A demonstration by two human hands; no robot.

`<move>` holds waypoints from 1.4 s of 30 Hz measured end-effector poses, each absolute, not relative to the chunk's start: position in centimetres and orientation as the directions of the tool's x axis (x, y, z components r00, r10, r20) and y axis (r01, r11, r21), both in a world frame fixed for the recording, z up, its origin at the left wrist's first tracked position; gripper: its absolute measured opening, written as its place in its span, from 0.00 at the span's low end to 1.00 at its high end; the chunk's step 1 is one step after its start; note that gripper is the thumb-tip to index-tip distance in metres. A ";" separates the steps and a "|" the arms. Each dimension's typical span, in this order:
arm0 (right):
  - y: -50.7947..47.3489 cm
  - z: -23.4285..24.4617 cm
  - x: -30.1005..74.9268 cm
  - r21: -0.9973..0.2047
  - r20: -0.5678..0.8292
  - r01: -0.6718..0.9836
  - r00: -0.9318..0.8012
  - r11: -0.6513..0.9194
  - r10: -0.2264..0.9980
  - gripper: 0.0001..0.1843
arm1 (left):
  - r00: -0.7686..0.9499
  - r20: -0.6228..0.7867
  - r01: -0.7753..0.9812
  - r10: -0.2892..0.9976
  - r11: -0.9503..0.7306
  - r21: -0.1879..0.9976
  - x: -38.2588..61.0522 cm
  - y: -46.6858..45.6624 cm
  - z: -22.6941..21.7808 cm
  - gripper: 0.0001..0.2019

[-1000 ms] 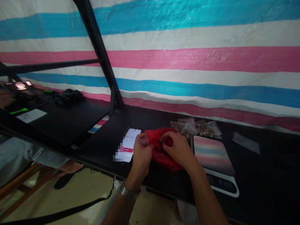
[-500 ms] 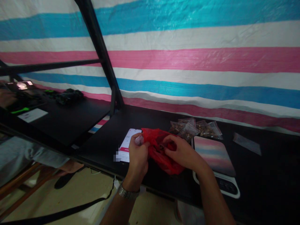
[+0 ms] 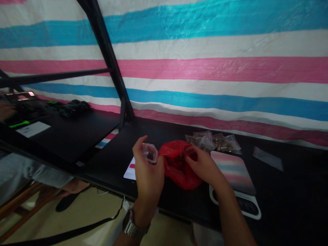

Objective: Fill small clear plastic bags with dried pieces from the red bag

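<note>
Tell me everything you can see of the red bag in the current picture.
The red bag looks like thin, crinkled, slightly see-through plastic. It sits slumped on the black table, left of the scale, its wide mouth open upward. Dark shapes show inside, too dim to make out. The right hand reaches its fingertips into the mouth from the right; the left hand's thumb is at the left rim, though firm contact is unclear.
</note>
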State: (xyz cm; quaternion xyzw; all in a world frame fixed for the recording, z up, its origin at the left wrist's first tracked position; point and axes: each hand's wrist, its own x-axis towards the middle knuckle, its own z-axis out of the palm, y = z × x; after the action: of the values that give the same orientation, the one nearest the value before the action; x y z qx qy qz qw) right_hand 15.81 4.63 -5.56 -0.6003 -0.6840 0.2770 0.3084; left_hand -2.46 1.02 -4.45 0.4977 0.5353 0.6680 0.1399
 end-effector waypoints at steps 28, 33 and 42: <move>5.1 -5.9 16.5 -0.518 0.202 0.835 -0.093 0.187 0.975 0.12 | 0.175 0.282 0.275 0.943 -0.322 0.906 -0.8 -1.9 -4.3 0.22; 5.0 -5.9 16.1 -0.584 0.222 0.767 -0.162 0.264 0.961 0.16 | -0.033 0.263 0.279 0.964 -0.244 0.929 -1.8 1.1 -6.3 0.17; 4.7 -5.9 15.5 -0.749 0.142 0.621 -0.188 0.230 0.972 0.12 | -0.099 0.265 0.210 0.959 -0.241 0.948 -1.7 1.8 -7.4 0.17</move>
State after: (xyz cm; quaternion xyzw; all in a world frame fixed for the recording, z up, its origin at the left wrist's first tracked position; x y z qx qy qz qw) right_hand 15.54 4.67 -5.87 -0.5544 -0.7185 0.2790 0.3140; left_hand -1.71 1.83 -7.36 0.5743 0.5088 0.5390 0.3476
